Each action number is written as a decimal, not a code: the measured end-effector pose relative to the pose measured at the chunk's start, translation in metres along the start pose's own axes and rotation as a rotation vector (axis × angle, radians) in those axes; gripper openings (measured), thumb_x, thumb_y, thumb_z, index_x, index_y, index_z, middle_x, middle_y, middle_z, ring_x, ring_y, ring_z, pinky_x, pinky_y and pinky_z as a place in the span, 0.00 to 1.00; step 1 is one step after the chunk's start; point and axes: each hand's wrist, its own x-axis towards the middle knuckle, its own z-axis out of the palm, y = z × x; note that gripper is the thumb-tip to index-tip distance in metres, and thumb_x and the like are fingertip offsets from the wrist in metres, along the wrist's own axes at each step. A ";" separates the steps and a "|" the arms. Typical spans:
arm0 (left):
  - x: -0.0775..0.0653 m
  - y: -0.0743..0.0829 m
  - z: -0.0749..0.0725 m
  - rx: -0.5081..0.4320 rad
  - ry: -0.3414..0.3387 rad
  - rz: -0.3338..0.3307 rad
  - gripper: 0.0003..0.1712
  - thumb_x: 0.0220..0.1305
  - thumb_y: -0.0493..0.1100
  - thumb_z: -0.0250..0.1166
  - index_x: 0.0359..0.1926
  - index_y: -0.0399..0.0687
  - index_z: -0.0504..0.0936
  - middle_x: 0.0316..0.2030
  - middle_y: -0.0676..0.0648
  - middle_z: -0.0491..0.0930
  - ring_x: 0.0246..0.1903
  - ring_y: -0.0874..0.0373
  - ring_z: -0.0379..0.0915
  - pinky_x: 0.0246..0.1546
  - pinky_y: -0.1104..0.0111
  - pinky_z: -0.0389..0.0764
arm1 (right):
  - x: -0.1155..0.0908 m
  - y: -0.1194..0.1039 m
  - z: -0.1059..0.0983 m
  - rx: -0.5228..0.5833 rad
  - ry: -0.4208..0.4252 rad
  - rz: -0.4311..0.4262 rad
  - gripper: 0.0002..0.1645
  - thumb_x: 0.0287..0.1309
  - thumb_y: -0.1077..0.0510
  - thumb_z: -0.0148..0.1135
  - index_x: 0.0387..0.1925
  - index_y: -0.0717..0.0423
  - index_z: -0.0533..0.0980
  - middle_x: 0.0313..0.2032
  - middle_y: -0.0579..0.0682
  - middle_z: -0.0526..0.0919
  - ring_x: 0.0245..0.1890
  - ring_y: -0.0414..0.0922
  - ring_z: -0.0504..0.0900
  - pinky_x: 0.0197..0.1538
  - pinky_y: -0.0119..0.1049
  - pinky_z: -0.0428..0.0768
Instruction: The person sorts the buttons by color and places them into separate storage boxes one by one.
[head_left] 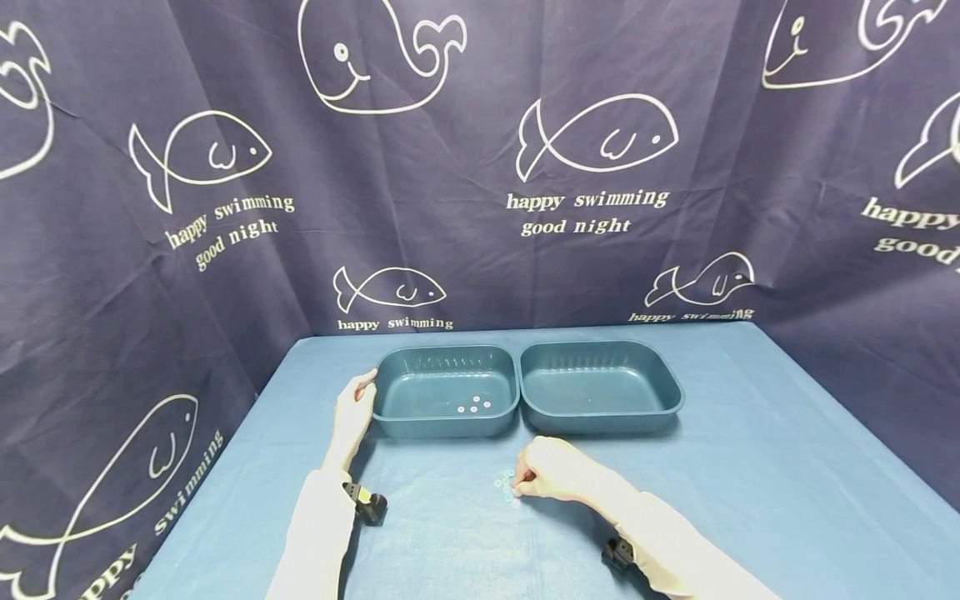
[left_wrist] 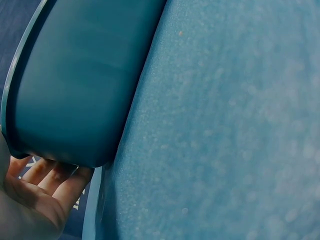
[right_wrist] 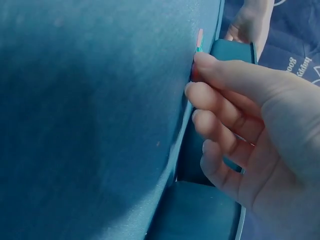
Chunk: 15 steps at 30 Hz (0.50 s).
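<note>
My left hand (head_left: 352,412) is at the left end of the left blue-green plastic bin (head_left: 442,427) and holds it there. In the left wrist view the fingers (left_wrist: 67,190) bend against the bin's end wall. Several small pinkish round buttons (head_left: 474,409) lie inside that bin, toward its right front. My right hand (head_left: 551,468) is low over the cloth, in front of the two bins. Its thumb (right_wrist: 212,67) and index finger pinch at a small pink and teal button (right_wrist: 200,37), partly hidden by the fingertips. Just left of them several pale green buttons (head_left: 504,479) lie loosely grouped.
A second bin (head_left: 600,423) of the same kind stands against the first, on its right, with no buttons visible inside. Light blue cloth (head_left: 442,517) covers the table. A dark curtain (head_left: 480,167) with white fish drawings hangs behind and at both sides.
</note>
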 end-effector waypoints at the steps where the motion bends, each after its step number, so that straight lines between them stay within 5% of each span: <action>1: 0.000 0.000 0.000 0.000 -0.001 0.000 0.21 0.66 0.39 0.50 0.59 0.45 0.73 0.61 0.41 0.71 0.61 0.46 0.66 0.62 0.55 0.64 | 0.000 0.000 0.000 -0.017 0.000 -0.005 0.02 0.45 0.55 0.70 0.21 0.46 0.85 0.19 0.35 0.80 0.21 0.25 0.70 0.27 0.20 0.68; 6: 0.000 0.000 0.000 0.008 -0.004 0.001 0.21 0.67 0.39 0.50 0.60 0.44 0.73 0.62 0.41 0.70 0.62 0.46 0.65 0.62 0.55 0.63 | -0.001 0.000 0.000 -0.022 -0.004 -0.021 0.02 0.46 0.55 0.68 0.22 0.47 0.85 0.19 0.35 0.80 0.21 0.26 0.71 0.28 0.19 0.68; 15: 0.002 -0.002 0.001 0.001 0.003 0.002 0.21 0.67 0.39 0.50 0.59 0.44 0.73 0.61 0.40 0.71 0.59 0.47 0.68 0.60 0.56 0.65 | -0.003 0.010 0.002 0.177 0.013 0.008 0.03 0.47 0.60 0.65 0.23 0.51 0.83 0.20 0.38 0.80 0.23 0.27 0.72 0.29 0.19 0.69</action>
